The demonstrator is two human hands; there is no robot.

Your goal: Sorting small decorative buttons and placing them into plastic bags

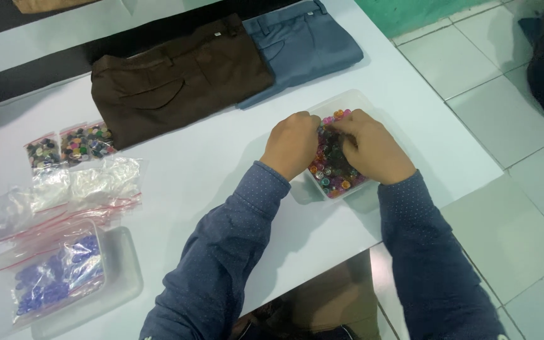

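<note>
Buttons (333,165) tray sits on white table (221,164), beside tiled floor (505,126).

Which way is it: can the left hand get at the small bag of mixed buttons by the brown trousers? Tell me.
Probably yes. The left hand is in the tray of coloured buttons, and bare white table lies between it and the small bag of mixed buttons; nothing blocks the way.

Clear zip bags (70,182), table's left
</note>
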